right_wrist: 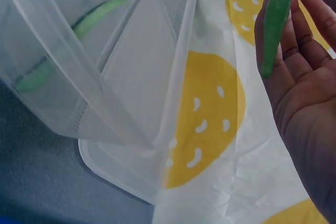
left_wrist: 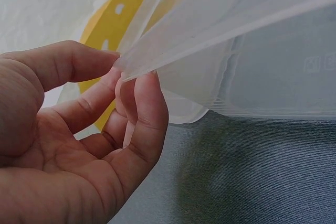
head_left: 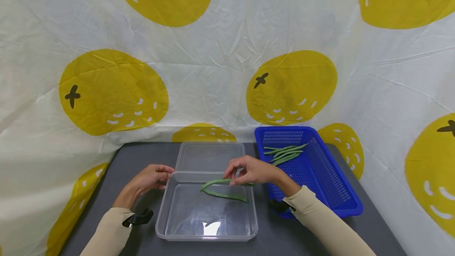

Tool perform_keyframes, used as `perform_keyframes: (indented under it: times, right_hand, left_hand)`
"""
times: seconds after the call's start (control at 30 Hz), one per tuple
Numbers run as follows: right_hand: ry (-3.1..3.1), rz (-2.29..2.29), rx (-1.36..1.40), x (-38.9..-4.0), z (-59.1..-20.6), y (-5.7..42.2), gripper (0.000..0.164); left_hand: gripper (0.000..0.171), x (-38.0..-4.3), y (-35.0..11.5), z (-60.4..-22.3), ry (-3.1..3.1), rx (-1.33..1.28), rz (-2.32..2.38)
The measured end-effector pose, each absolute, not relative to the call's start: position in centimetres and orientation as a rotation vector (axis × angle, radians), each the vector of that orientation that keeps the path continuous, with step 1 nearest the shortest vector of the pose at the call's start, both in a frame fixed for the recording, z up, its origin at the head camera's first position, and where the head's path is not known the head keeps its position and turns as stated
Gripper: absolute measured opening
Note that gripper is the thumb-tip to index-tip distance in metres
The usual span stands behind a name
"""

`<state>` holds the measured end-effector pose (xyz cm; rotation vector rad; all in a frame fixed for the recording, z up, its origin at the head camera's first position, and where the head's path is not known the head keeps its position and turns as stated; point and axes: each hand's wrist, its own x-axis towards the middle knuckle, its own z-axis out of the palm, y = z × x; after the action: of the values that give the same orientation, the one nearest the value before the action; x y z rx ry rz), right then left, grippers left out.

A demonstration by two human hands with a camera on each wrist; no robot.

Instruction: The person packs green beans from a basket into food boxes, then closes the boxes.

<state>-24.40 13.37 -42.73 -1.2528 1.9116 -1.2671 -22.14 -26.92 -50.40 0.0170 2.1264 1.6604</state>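
In the head view a clear plastic container [head_left: 188, 216] stands on the dark tabletop. My left hand [head_left: 151, 179] pinches its far left rim corner between thumb and fingers; the left wrist view shows this grip [left_wrist: 105, 114] close up. Above the container's right side, my right hand [head_left: 254, 171] holds a green bean [head_left: 213, 181] between thumb and fingertips. That bean [right_wrist: 275, 24] hangs past the fingers in the right wrist view. Another green bean [head_left: 227, 196] lies inside the container, also visible through the clear wall in the right wrist view.
Right of the container stands a blue perforated basket [head_left: 341, 185], with several green beans [head_left: 286, 154] at its far left end. A flat translucent lid [head_left: 209, 155] lies behind the container. A white cloth [head_left: 202, 90] with yellow fruit prints hangs behind the table.
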Motion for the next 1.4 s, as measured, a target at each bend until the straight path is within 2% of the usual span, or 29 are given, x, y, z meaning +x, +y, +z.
perform_keyframes:
  times: [0.47, 1.4]
  right_hand:
    - [1.904, -1.234, -1.240, -24.5, -42.7, 13.9, 0.029]
    - [2.185, -1.352, -0.991, -27.8, -43.2, 22.5, 0.027]
  left_hand:
    - [0.040, -22.3, -27.1, -50.3, 2.109, 0.040, 1.667]
    - [0.040, -22.1, -27.0, -50.2, 2.096, 0.019, 1.664]
